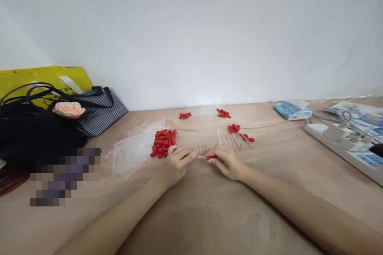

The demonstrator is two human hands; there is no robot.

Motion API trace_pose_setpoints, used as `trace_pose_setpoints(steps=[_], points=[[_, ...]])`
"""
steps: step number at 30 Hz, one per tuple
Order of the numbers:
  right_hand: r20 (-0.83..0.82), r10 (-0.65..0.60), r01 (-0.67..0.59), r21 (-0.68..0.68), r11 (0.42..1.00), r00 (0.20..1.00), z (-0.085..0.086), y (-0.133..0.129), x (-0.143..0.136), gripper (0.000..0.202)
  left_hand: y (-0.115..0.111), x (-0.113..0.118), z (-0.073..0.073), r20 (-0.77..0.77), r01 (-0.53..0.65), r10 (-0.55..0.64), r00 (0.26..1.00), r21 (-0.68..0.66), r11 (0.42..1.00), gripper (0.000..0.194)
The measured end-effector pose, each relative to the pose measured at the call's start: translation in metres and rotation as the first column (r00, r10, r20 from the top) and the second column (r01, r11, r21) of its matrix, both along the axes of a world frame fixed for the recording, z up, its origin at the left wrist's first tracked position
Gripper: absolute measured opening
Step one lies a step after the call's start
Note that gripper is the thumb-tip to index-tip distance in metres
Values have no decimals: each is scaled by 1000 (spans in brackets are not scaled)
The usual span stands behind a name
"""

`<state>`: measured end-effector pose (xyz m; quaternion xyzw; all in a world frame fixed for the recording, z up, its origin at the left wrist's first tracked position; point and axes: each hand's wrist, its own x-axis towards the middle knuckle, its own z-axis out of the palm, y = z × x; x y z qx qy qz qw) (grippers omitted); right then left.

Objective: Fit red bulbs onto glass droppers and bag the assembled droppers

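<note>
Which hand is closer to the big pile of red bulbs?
Left. The left hand is at the near right edge of the pile; the right hand is farther off to the right, pinching one red bulb.

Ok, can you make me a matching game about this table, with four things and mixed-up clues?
1. Right hand
2. Flower
3. Tissue pack
4. Big red pile

A. Blue, near the white power strip
B. Between the clear bags and the row of clear tubes
C. Holding a red piece
D. Peach-coloured

Pairs: 1-C, 2-D, 3-A, 4-B
</note>
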<state>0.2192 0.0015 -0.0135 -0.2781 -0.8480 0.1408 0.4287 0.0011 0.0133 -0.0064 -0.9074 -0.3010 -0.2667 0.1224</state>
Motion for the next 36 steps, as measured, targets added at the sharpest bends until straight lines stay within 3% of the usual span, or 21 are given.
trace_pose_setpoints(steps=[11,23,29,36], points=[[53,-29,26,42,999,998,-4,3,2,16,-1,2,-1,-105,-53,56,993,36,998,37],[89,-35,26,91,995,995,-5,3,3,11,-1,5,0,-137,-47,52,989,35,998,38],[94,-64,57,82,995,993,-5,5,2,9,-1,6,-2,-83,-10,17,996,85,996,37],[189,-143,118,140,983,972,-7,12,6,14,-2,16,-1,-34,-33,40,999,199,979,19]])
